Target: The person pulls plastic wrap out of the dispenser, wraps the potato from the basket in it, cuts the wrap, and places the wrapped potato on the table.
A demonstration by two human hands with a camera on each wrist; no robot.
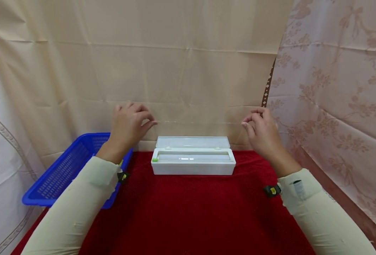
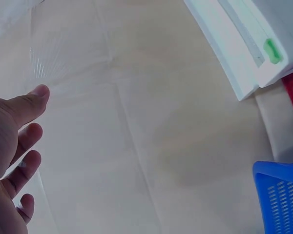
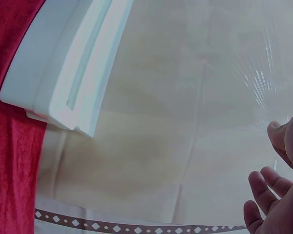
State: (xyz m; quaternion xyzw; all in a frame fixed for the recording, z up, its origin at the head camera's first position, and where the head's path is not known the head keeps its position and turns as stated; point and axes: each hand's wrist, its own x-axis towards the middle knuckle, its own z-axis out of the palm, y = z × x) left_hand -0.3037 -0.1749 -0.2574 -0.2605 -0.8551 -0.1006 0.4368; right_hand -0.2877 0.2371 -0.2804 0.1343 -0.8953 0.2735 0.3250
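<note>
1. Because the clear film (image 3: 261, 90) is so thin, it could rip where the left hand (image 1: 128, 122) and the right hand (image 1: 263, 130) each pinch it, if they pull too hard.
2. The film hangs stretched between both hands, in the air near the far edge of the red cloth (image 1: 194, 209). If the hands come close together, it could sag and stick to itself.
3. If one pinch slips, that side could fly loose and curl up.
4. The white box (image 1: 193, 169) sits at the middle of the cloth's far edge, lid (image 1: 192, 142) open. I can't tell if the film is joined to it; if so, a big tug could drag it.
5. The blue basket (image 1: 65, 164) is at the cloth's left edge, so the left arm (image 1: 79, 209) could bump it.
</note>
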